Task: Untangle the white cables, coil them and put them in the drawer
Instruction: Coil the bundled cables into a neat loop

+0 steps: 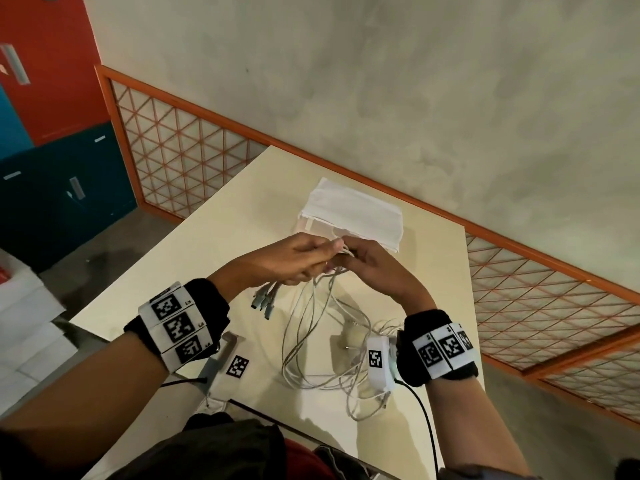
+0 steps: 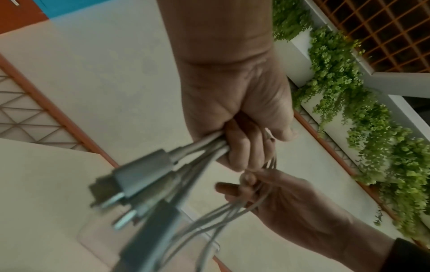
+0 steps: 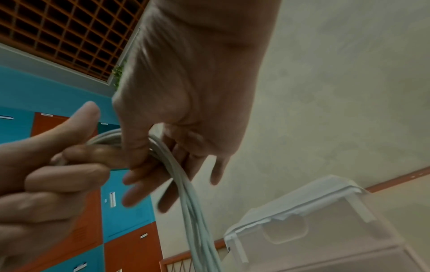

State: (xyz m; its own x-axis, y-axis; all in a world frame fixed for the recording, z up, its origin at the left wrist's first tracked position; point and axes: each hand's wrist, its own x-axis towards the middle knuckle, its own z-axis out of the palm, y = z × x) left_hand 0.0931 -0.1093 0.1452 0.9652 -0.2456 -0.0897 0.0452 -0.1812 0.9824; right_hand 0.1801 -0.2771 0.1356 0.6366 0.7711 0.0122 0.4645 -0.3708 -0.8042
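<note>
Above a cream worktop (image 1: 194,244), a person's left hand (image 1: 294,259) is closed in a fist round a bunch of white cables (image 1: 311,341) just behind their plugs (image 1: 265,303), which stick out below the fist in a fan. The right hand (image 1: 370,268), touching the left at the fingertips, pinches the same strands between thumb and fingers (image 3: 144,176), the outer fingers splayed loose. From the 2 hands the cables hang in slack loops to a heap on the worktop near the right wrist, where a white charger block (image 1: 349,337) lies among them.

Behind the hands stands a small translucent plastic drawer unit (image 1: 353,213), its drawer (image 3: 325,239) apparently shut; nothing is in it yet as far as can be seen.

The cables look light, limp and smooth, likely to slide through a loose hold and spring out of a coil. The stiff plug ends give the surest purchase; gathering there and drawing each strand through the other hand would probably free the snags. Hard tugs risk tightening knots or straining the plug joints.
</note>
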